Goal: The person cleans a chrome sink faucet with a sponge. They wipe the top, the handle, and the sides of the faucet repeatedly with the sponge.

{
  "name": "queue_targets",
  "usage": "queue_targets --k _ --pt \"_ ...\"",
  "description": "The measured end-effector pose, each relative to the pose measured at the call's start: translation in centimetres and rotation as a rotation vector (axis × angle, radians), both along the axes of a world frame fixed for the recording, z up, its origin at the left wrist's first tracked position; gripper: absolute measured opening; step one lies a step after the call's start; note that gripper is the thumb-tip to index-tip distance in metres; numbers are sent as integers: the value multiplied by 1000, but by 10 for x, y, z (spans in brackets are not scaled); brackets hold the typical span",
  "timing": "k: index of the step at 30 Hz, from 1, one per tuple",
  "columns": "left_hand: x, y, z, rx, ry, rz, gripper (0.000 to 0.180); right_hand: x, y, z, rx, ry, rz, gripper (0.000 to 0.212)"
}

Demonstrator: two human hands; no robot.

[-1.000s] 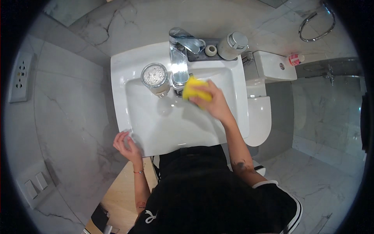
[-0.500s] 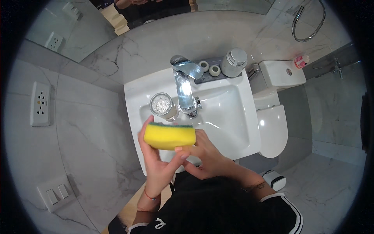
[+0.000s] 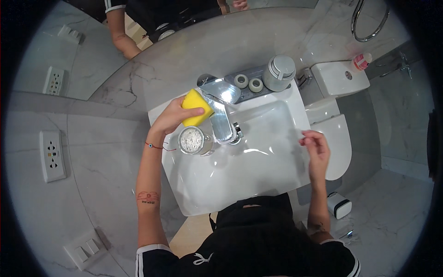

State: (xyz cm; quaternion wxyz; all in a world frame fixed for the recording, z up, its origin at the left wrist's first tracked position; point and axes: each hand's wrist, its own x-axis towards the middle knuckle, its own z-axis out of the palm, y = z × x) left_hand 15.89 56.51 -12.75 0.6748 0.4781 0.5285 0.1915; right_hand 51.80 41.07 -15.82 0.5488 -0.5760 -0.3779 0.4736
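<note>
Your left hand (image 3: 170, 115): grips one sponge (image 3: 196, 105) between thumb and fingers, just left of one tap (image 3: 222, 128). One glass (image 3: 191, 141): nearer you. Two pots (image 3: 255, 85), one dispenser (image 3: 279, 76): on one tray (image 3: 251, 74). Your right hand (image 3: 316, 148): empty, half curled, near one sink's (image 3: 249, 173) right edge.

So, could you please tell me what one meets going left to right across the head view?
White rectangular wall socket, yellow block-shaped sponge in the left hand, grey cylindrical dispenser, right hand, pink-and-white bottle.
</note>
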Motion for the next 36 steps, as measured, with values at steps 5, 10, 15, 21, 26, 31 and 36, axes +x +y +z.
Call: queue_targets --k 5,10,15,21,26,31,36 --pt "13 1 1 133 139 -32 48 44 -31 -16 -149 -114 -197 11" --pt "15 12 2 221 264 -36 52 40 -26 -23 -171 -88 -254 12" --pt "13 16 7 346 369 -80 54 29 -13 -19 -114 -53 -183 10" --pt "9 6 -4 433 362 -295 53 26 -9 -15 -82 -62 -140 9" --pt "9 28 2 344 462 -123 56 23 -1 -15 -93 -72 -145 9" --pt "10 21 9 466 530 -197 55 12 8 -13 -46 -25 -101 10" --pt "18 21 15 424 532 -184 55 1 21 -6 -48 -34 -98 9"
